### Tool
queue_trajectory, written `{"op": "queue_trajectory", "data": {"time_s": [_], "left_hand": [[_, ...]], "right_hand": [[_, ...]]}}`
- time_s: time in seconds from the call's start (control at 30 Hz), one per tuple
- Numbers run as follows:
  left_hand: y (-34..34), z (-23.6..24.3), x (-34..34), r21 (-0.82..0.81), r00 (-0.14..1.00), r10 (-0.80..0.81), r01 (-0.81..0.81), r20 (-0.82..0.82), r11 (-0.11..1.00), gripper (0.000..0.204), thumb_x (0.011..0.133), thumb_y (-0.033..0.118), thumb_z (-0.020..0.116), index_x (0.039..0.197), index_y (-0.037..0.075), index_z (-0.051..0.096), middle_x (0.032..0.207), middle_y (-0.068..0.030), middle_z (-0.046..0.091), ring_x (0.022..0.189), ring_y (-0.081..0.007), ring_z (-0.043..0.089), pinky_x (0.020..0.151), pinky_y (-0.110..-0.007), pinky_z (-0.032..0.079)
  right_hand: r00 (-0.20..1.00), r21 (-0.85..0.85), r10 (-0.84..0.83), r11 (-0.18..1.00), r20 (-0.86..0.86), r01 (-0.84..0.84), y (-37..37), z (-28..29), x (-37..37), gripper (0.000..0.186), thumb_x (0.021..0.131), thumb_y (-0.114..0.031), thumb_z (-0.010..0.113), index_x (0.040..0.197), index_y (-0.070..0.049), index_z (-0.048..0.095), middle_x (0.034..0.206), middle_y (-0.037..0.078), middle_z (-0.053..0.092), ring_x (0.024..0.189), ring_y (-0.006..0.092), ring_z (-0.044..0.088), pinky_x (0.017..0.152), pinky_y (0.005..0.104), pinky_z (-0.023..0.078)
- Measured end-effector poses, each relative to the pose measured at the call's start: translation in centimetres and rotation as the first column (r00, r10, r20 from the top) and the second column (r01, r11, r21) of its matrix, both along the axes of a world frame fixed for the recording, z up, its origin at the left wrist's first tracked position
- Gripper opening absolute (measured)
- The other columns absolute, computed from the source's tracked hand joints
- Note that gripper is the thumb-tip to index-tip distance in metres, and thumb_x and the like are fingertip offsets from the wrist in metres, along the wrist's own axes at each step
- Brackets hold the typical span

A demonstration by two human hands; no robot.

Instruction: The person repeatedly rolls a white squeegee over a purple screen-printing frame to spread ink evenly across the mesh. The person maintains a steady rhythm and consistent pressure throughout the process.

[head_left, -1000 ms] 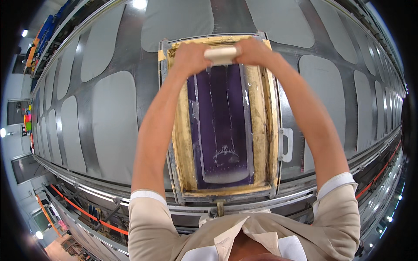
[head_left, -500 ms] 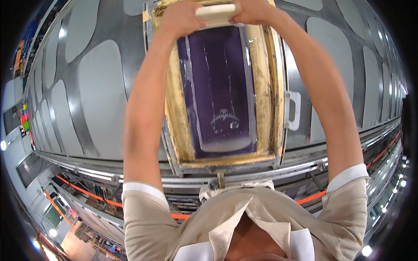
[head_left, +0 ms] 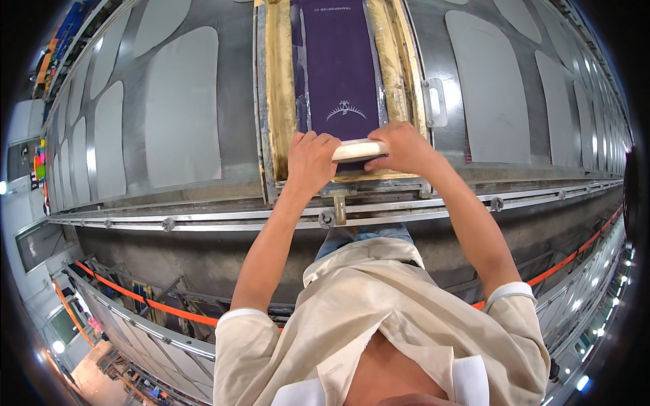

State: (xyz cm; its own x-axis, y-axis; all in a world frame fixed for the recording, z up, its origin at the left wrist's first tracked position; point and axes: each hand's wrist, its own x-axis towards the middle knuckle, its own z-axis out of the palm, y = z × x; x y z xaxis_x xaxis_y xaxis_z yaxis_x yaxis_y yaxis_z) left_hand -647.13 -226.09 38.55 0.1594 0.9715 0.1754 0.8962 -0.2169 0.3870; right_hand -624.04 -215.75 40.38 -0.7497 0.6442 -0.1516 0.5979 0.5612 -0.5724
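Squeegee (head_left: 357, 151) is pinched at nine o'clock by left fingers (head_left: 326, 142), at three by right fingers (head_left: 395, 137), probably for even pressure.

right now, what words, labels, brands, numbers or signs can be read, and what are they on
Purple screen, far end: a short line of pale lettering, which I won't copy out.
Purple screen, near end: a white emblem, a spiked arc with a small figure at its middle; no letters made out.
Red marks beside a grey panel: too small to read.
Pale bar: no text visible.
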Motion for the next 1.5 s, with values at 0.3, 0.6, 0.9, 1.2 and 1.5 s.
{"op": "queue_trajectory", "data": {"time_s": [0.3, 0.6, 0.9, 1.2, 1.5], "left_hand": [[-0.9, 0.1, 0.3, -0.101, 0.991, -0.02, 0.007, -0.131, 0.995, 0.035, 0.067, 0.015, 0.081, 0.1, 0.014, 0.073, 0.102, -0.0003, 0.068, 0.098, -0.0241, 0.063, 0.092, -0.042, 0.044], [-2.3, 0.8, -1.9, -0.002, 0.999, 0.015, -0.014, 0.035, 1.0, 0.032, 0.068, 0.014, 0.078, 0.099, 0.015, 0.069, 0.102, 0.0001, 0.068, 0.098, -0.0224, 0.063, 0.093, -0.04, 0.044], [-7.9, 1.6, -25.4, -0.053, 0.986, 0.168, -0.168, -0.007, 0.984, 0.022, 0.069, 0.012, 0.08, 0.09, 0.017, 0.076, 0.09, 0.0019, 0.073, 0.089, -0.024, 0.067, 0.088, -0.043, 0.046], [-17.8, 4.4, -37.4, 0.079, 0.994, 0.052, -0.045, -0.094, 0.996, 0.036, 0.063, 0.003, 0.08, 0.097, 0.015, 0.076, 0.099, 0.0017, 0.075, 0.087, -0.0231, 0.068, 0.082, -0.04, 0.046], [-17.6, 2.2, -37.9, 0.054, 0.992, 0.0, 0.007, -0.124, 0.999, 0.046, 0.06, 0.0, 0.075, 0.104, 0.014, 0.07, 0.107, 0.0025, 0.071, 0.089, -0.0215, 0.062, 0.087, -0.04, 0.046]], "right_hand": [[0.476, -0.05, -0.879, 0.476, -0.023, 0.878, 11.3, -6.8, 5.9, 0.029, 0.096, -0.035, 0.067, 0.11, -0.009, 0.068, 0.094, 0.019, 0.073, 0.093, 0.0399, 0.068, 0.082, 0.0476, 0.051], [0.541, 0.013, -0.791, 0.562, -0.286, 0.827, 10.6, -4.1, 5.4, 0.023, 0.099, -0.025, 0.067, 0.099, -0.002, 0.067, 0.082, 0.007, 0.066, 0.073, 0.0181, 0.058, 0.069, 0.0367, 0.048], [0.487, -0.178, -0.733, 0.622, -0.476, 0.762, 4.4, -9.0, -18.7, 0.025, 0.098, -0.027, 0.067, 0.099, -0.002, 0.066, 0.092, 0.013, 0.068, 0.083, 0.0251, 0.064, 0.078, 0.0382, 0.05], [0.451, -0.235, -0.78, 0.581, -0.433, 0.779, -0.5, -6.0, -33.3, 0.022, 0.096, -0.025, 0.067, 0.093, -0.003, 0.063, 0.08, 0.01, 0.069, 0.074, 0.0263, 0.064, 0.073, 0.0388, 0.049], [0.452, -0.179, -0.829, 0.524, -0.329, 0.833, 0.0, -6.1, -33.6, 0.024, 0.096, -0.029, 0.067, 0.094, -0.005, 0.065, 0.083, 0.014, 0.071, 0.075, 0.0339, 0.067, 0.073, 0.0414, 0.05]]}}
